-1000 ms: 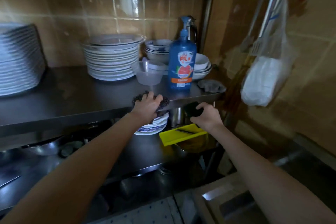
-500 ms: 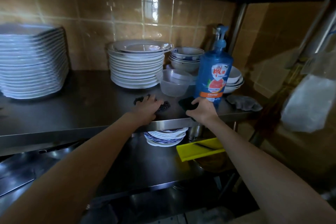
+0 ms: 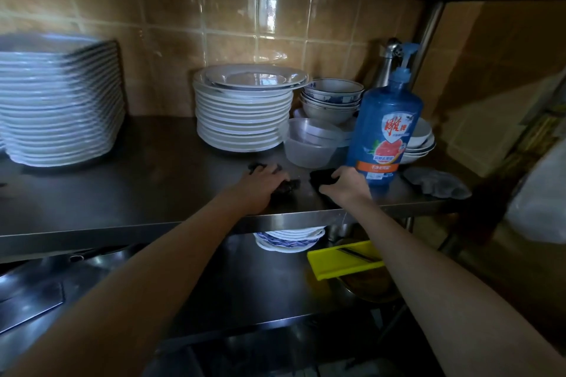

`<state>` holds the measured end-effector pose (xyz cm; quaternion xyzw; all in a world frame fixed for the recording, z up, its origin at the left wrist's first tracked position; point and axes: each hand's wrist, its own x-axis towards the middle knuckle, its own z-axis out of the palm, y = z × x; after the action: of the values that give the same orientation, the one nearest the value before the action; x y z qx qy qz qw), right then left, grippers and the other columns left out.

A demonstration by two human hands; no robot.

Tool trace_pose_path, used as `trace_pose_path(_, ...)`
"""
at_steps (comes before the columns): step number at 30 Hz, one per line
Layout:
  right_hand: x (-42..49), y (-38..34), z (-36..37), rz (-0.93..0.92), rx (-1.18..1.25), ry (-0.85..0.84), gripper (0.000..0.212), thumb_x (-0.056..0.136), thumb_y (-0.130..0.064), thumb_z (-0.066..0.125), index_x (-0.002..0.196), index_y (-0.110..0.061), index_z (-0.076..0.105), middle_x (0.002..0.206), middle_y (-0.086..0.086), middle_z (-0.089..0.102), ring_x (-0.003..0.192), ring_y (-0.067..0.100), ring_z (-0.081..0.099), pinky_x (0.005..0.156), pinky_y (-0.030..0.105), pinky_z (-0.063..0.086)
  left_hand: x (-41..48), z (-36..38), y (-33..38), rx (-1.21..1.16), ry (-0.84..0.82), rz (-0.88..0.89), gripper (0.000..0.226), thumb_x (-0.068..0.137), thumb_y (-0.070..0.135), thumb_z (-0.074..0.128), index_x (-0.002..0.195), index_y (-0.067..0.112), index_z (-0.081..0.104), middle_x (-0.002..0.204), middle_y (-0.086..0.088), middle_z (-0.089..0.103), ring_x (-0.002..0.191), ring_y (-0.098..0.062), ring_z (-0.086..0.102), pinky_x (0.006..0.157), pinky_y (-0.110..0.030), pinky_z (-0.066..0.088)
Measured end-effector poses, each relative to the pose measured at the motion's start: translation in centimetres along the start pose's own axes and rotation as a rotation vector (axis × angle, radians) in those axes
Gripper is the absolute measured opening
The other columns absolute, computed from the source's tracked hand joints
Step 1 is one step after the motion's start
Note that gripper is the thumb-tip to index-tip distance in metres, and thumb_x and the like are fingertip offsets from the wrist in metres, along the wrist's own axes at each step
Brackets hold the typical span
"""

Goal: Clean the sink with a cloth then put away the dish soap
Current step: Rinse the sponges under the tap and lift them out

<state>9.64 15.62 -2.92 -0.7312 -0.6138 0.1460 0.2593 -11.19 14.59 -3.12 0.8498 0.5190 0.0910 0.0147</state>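
The blue dish soap bottle (image 3: pixel 385 128) with a pump top stands upright on the steel shelf (image 3: pixel 153 193), near its right end. My left hand (image 3: pixel 263 185) lies over a dark scouring pad (image 3: pixel 289 187) on the shelf, fingers curled over it. My right hand (image 3: pixel 344 185) grips a dark cloth (image 3: pixel 321 177) on the shelf, just left of the bottle's base and touching it. A grey cloth (image 3: pixel 438 184) lies crumpled to the right of the bottle. The sink is out of view.
Two stacks of white plates (image 3: pixel 245 113) (image 3: pixel 58 107), blue-patterned bowls (image 3: pixel 332 98) and a clear plastic tub (image 3: pixel 312 144) crowd the shelf's back. Below are more plates (image 3: pixel 289 239) and a yellow slicer (image 3: pixel 343 259). A white plastic bag (image 3: pixel 539 199) hangs at right.
My right hand rose from under the shelf edge onto the shelf with the dark cloth, next to the bottle. My left hand slid the scouring pad further in from the edge.
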Motion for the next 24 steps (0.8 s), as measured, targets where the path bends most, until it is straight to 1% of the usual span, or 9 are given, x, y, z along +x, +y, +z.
trace_pose_path(2, 0.1, -0.1, 0.1, -0.002, -0.015, -0.002, 0.049, 0.074, -0.034, 0.073, 0.115, -0.011, 0.061, 0.118, 0.012, 0.063, 0.113, 0.03, 0.055, 0.087, 0.035, 0.049, -0.1, 0.1, 0.0, -0.012, 0.006, -0.011, 0.05, 0.086, 0.002, 0.042, 0.132, 0.022, 0.042, 0.139, -0.008, 0.036, 0.12, -0.033, 0.04, 0.099, -0.049, 0.035)
trace_pose_path(6, -0.2, 0.0, 0.2, 0.017, -0.043, -0.028, 0.056, 0.077, -0.042, 0.072, 0.12, -0.008, 0.057, 0.123, 0.013, 0.06, 0.118, 0.032, 0.051, 0.093, 0.039, 0.048, -0.6, 0.3, 0.1, -0.027, 0.006, -0.02, 0.059, 0.086, 0.004, 0.045, 0.14, 0.023, 0.034, 0.145, -0.007, 0.031, 0.127, -0.031, 0.035, 0.106, -0.045, 0.028)
trace_pose_path(9, -0.7, 0.1, 0.0, 0.003, -0.056, -0.017, 0.058, 0.08, -0.048, 0.067, 0.121, -0.009, 0.055, 0.125, 0.012, 0.058, 0.12, 0.031, 0.049, 0.094, 0.04, 0.047, -1.1, 0.2, 0.1, -0.031, 0.011, -0.027, 0.062, 0.086, 0.006, 0.046, 0.143, 0.025, 0.03, 0.148, -0.005, 0.027, 0.131, -0.029, 0.032, 0.106, -0.044, 0.025)
trace_pose_path(13, -1.9, 0.2, -0.4, -0.024, -0.106, 0.015, 0.059, 0.081, -0.052, 0.064, 0.125, -0.014, 0.055, 0.126, 0.012, 0.057, 0.122, 0.032, 0.047, 0.095, 0.042, 0.045, -2.0, -0.1, 0.3, -0.033, 0.006, -0.032, 0.062, 0.086, 0.007, 0.046, 0.143, 0.024, 0.029, 0.148, -0.006, 0.027, 0.131, -0.03, 0.031, 0.105, -0.047, 0.027)
trace_pose_path(18, -3.9, 0.7, -0.9, -0.042, -0.149, 0.017, 0.053, 0.083, -0.047, 0.062, 0.126, -0.016, 0.054, 0.129, 0.012, 0.054, 0.126, 0.032, 0.041, 0.098, 0.043, 0.043, -3.3, -0.6, 0.8, -0.036, 0.015, -0.048, 0.059, 0.086, 0.009, 0.047, 0.142, 0.023, 0.031, 0.148, -0.007, 0.028, 0.133, -0.028, 0.03, 0.106, -0.046, 0.026)
trace_pose_path(24, -6.7, 1.6, -1.9, -0.091, -0.189, 0.042, 0.049, 0.086, -0.042, 0.061, 0.128, -0.018, 0.054, 0.129, 0.01, 0.054, 0.124, 0.031, 0.043, 0.099, 0.041, 0.042, -5.7, -1.2, 1.6, 0.005, 0.036, -0.085, 0.057, 0.087, 0.01, 0.045, 0.141, 0.022, 0.033, 0.149, -0.006, 0.028, 0.134, -0.028, 0.029, 0.107, -0.048, 0.025)
